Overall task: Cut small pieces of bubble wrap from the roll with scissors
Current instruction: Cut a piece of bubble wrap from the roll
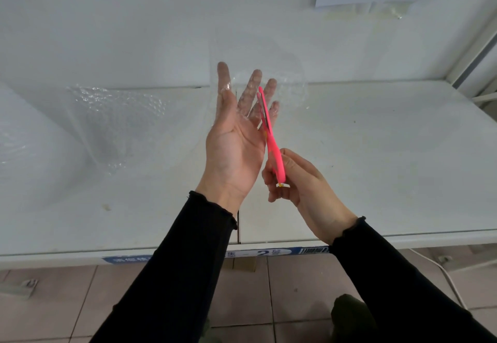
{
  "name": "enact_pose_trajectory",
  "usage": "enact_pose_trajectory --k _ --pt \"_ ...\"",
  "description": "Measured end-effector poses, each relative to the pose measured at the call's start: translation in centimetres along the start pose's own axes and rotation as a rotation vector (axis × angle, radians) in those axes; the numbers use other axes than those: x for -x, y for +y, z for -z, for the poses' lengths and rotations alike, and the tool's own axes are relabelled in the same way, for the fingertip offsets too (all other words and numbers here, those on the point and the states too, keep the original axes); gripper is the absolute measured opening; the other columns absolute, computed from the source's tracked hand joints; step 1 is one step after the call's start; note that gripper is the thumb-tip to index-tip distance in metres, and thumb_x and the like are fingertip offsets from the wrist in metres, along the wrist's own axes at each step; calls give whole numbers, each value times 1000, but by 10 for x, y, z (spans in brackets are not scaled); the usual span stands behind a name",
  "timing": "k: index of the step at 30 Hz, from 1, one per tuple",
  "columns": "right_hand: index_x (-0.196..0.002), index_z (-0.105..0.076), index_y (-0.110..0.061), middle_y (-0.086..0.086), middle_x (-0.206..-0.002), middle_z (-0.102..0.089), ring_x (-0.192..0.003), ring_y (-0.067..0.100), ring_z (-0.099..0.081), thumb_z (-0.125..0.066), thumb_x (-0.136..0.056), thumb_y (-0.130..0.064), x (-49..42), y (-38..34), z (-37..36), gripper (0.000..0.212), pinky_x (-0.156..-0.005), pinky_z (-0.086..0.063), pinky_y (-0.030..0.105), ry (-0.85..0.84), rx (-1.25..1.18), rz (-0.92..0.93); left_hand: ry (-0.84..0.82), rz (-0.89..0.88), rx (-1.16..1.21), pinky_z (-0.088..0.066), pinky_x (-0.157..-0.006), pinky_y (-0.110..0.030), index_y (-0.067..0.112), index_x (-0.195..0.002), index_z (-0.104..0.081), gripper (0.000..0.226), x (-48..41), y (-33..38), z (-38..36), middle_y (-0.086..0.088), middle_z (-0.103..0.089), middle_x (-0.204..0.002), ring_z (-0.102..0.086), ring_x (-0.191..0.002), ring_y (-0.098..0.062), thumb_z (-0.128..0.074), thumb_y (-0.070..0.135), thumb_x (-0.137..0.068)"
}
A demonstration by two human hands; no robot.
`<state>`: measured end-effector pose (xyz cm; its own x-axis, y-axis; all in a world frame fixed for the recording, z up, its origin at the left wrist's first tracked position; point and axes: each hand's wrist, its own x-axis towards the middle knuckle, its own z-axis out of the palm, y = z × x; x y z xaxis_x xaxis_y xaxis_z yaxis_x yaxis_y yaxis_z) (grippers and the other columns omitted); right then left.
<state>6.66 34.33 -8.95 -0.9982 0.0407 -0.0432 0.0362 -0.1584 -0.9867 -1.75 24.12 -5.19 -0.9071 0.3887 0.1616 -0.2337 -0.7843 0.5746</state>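
Left hand [234,138] raised palm-up, fingers spread and loose, gripping nothing; draped over by a clear sheet of bubble wrap [121,117] that covers the fingertips and blurs them. Right hand [293,178] clenched around the handles of pink scissors [271,138], blades pointing up and away, lying just beside the little-finger edge of the left palm and reaching into the film. Blades nearly together; whether mid-cut or closed, cannot tell.

Sheet trailing left and down onto the white bench [376,154], joined to the large roll [24,138] at the left edge of view. Further film or tape visible at the far right near the wall, detail unclear.

Handling judgement: very light, soft, limp, with no stiffness of its own; likely to sag, fold and slide off an open palm. Smooth plastic face, so slippery against skin. Bubbles easily popped under a hard pinch. Transparent, so the edge is hard to track near the blades.

Recommended hold: pinch along the free edge, close beside the cut line, keeping the film taut between hand and roll. Fingers to be kept clear of the blade path; present overlap of blades and fingers noted as a risk.
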Motion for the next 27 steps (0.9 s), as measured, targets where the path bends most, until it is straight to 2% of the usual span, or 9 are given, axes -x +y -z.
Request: enact_pose_trajectory --k 8,11,14,16,17,19,20,23,27 --pt "-82 -54 -11 0 -74 -53 -70 19 -44 -50 -93 -33 -1 1 -2 25 -63 -45 30 17 -26 2 -10 -8 5 -42 -114 -39 39 -156 -30 45 -1 -1 1 -11 -49 -153 -54 -136 -27 -31 31 -111" --pt "-84 -55 -9 1 -73 -53 -70 21 -43 -51 -93 -33 -1 2 -2 26 -62 -43 29 27 -35 -4 -24 -11 12 -44 -111 -39 38 -156 -30 46 -2 -1 4 -11 -50 -152 -54 -135 -28 -31 30 -111" --pt "-79 -58 -15 2 -73 -52 -67 20 -42 -52 -93 -33 -1 1 -2 24 -61 -42 29 31 -46 -6 -19 -37 -33 -45 -108 -37 36 -155 -31 47 -4 1 8 -11 -52 -149 -57 -132 -27 -35 27 -110" --pt "-76 -62 -20 3 -73 -52 -67 20 -42 -53 -93 -33 -1 1 -3 24 -61 -41 29 30 -49 -4 23 -86 -144 -47 -102 -31 34 -154 -35 49 -6 2 13 -7 -58 -134 -63 -118 -18 -42 22 -107" --pt "-75 -63 -22 3 -73 -52 -66 20 -42 -53 -93 -34 -1 1 -3 24 -61 -41 29 29 -47 -4 55 -113 -200 -48 -96 -26 32 -153 -37 51 -7 3 16 -5 -59 -119 -63 -103 -14 -46 17 -105" --pt "-74 -63 -23 3 -73 -52 -66 19 -42 -54 -93 -34 -1 1 -3 24 -61 -41 29 29 -47 -4 93 -147 -264 -46 -81 -21 25 -154 -37 59 -9 4 21 -2 -50 -92 -50 -75 -11 -49 2 -101" --pt "-74 -63 -22 3 -73 -52 -66 19 -42 -54 -93 -34 0 1 -3 23 -61 -41 29 27 -51 -3 89 -151 -279 -45 -76 -19 22 -154 -35 62 -9 4 22 -2 -43 -84 -44 -70 -11 -48 -4 -100" --pt "-78 -59 -15 3 -73 -50 -68 20 -41 -54 -91 -33 0 0 -4 23 -60 -41 28 34 -85 1 49 -132 -311 -43 -72 -21 21 -156 -31 68 -8 2 22 0 -38 -74 -40 -67 -12 -47 -9 -98" --pt "-83 -55 -11 5 -74 -49 -70 21 -40 -55 -91 -33 -1 0 -2 24 -60 -40 29 55 -124 13 -2 -105 -341 -41 -74 -23 23 -158 -28 73 -4 -3 21 -3 -38 -74 -41 -68 -14 -46 -12 -96"
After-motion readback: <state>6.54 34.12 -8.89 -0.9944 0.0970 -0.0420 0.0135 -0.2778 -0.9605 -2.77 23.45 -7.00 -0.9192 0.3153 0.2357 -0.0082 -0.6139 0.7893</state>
